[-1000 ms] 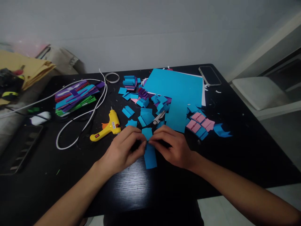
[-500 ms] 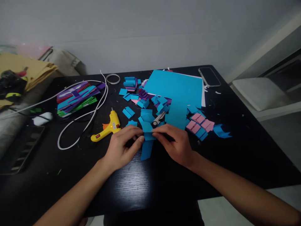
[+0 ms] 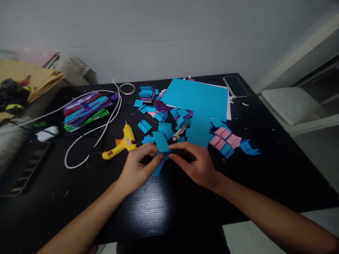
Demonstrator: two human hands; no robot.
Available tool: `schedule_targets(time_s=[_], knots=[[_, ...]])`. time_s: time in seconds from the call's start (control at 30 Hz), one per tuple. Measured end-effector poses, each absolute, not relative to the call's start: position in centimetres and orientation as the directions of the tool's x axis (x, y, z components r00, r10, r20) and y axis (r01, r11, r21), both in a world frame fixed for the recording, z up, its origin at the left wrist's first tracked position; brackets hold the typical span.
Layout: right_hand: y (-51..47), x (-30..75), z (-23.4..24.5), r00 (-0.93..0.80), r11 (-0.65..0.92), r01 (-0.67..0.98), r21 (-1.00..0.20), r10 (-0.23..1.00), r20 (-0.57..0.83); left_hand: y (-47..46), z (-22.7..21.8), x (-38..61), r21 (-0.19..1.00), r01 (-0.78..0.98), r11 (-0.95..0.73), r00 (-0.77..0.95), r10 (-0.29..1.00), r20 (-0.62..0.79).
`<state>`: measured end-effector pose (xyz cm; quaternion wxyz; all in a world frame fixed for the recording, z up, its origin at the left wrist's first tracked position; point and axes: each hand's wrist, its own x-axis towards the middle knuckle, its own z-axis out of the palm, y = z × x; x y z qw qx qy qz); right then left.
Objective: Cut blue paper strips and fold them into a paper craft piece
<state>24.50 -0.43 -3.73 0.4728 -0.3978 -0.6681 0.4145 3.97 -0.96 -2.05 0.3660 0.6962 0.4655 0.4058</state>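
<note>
Together, left hand (image 3: 136,168) and right hand (image 3: 197,164) pinching blue paper strip (image 3: 160,143).

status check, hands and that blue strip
Left hand and right hand both pinching blue paper strip, mid-fold. Scissors, glue gun close by.

Dim, soft picture; overhead glare on the black table (image 3: 148,211).

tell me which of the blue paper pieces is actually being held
The blue strip pinched between the left hand and right hand; the other blue pieces lie untouched on the table.
</note>
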Motion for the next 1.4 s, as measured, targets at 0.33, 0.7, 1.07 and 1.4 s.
schedule_targets(time_s=[0.33,0.7,1.07,1.4], knots=[[0.0,24.4,-3.3,-0.204,-0.029,-0.129,-0.991,0.979,-0.003,-1.6,-2.4,4.1,0.917,0.352,-0.188,0.269,0.958,0.093],[-0.1,24.3,-3.4,-0.244,-0.082,-0.088,-0.993,0.968,-0.058,-1.6,-3.0,4.3,0.976,0.200,-0.090,0.167,0.984,0.057],[0.2,24.4,-3.1,-0.249,-0.157,-0.122,-0.980,0.961,-0.123,-1.4,-2.5,4.5,0.983,0.143,-0.117,0.173,0.981,0.092],[0.2,24.8,-2.7,-0.305,-0.168,-0.127,-0.978,0.945,-0.122,-1.7,-2.6,4.0,0.890,0.340,-0.305,0.182,0.949,0.256]])
